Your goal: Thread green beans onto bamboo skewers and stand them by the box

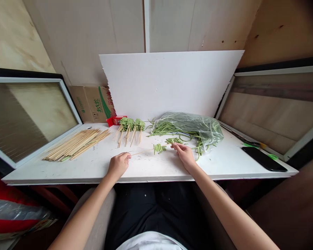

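Note:
My left hand (pixel 119 165) is closed in a pinch on the blunt end of a thin bamboo skewer (pixel 142 152). Several short pieces of green bean (pixel 159 148) are threaded crosswise on that skewer, just short of my right hand (pixel 183 154). The right thumb and fingers are pinched together by the skewer's far end; what sits between them is too small to make out. Right behind those fingers lies a small pile of cut green bean pieces (pixel 174 140) on the white tabletop (pixel 146 170).
Finished bean skewers (pixel 131 125) lie at the back, left of a plastic bag (pixel 198 126) of long green beans (pixel 163 128). Loose bamboo skewers (pixel 75 144) are spread at left. A black phone (pixel 263 158) rests at right, near scissors (pixel 246 139). A white board (pixel 169 83) stands behind.

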The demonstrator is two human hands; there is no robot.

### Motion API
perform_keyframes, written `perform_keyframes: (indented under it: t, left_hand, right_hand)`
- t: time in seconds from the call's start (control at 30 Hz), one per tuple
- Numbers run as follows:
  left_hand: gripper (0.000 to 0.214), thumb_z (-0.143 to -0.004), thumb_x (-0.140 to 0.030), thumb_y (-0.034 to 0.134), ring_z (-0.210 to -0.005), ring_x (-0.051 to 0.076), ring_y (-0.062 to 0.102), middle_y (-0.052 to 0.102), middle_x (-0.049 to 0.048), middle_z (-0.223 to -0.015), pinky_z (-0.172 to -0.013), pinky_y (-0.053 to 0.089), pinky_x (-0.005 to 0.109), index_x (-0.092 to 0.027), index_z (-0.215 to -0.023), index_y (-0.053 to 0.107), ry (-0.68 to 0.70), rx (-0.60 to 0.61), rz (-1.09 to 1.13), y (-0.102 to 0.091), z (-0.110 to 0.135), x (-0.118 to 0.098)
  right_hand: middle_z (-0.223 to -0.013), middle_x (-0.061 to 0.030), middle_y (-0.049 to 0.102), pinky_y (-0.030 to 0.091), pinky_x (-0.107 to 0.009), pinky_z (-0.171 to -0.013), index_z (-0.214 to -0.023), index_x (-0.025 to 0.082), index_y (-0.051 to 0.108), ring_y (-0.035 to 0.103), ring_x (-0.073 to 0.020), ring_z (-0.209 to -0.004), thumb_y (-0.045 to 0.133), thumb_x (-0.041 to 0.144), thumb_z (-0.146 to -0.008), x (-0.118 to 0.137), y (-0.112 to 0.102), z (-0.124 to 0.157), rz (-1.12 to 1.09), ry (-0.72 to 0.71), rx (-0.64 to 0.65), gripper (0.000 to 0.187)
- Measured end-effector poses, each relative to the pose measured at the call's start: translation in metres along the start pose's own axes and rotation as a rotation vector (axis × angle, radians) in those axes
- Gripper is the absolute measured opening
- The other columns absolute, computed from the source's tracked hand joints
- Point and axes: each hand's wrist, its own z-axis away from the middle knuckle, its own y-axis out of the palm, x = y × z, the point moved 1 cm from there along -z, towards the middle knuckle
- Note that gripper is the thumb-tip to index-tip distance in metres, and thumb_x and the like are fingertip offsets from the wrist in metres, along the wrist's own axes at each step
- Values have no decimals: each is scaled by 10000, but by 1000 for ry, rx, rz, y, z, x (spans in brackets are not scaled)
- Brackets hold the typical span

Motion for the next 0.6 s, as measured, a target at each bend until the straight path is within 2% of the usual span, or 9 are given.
perform_keyframes:
  t: [0.17, 0.37, 0.6]
  left_hand:
    - [289, -838, -26, 531, -793, 189, 737, 799, 22, -868, -720, 521, 264, -221, -878, 740, 2, 12, 11, 0, -2, -2]
    - [289, -839, 3, 551, -804, 195, 742, 801, 26, -878, -714, 524, 272, -211, -873, 742, -2, 13, 22, 2, -2, -2]
    - [332, -793, 40, 541, -808, 188, 742, 799, 29, -873, -727, 539, 266, -206, -881, 747, -2, 9, 40, 2, -3, -3]
  right_hand:
    - [-1003, -106, 809, 459, -366, -731, -896, 210, 843, 666, -291, -872, 735, 743, -765, -5, -3, -4, 50, -5, -16, 559]
    - [-1029, -120, 806, 483, -404, -824, -846, 227, 848, 690, -343, -988, 769, 709, -746, -2, -4, -4, 75, -7, -11, 499]
    - [-1043, -122, 807, 481, -373, -740, -947, 220, 850, 687, -336, -996, 741, 725, -771, -2, -5, -6, 73, -12, -23, 546]
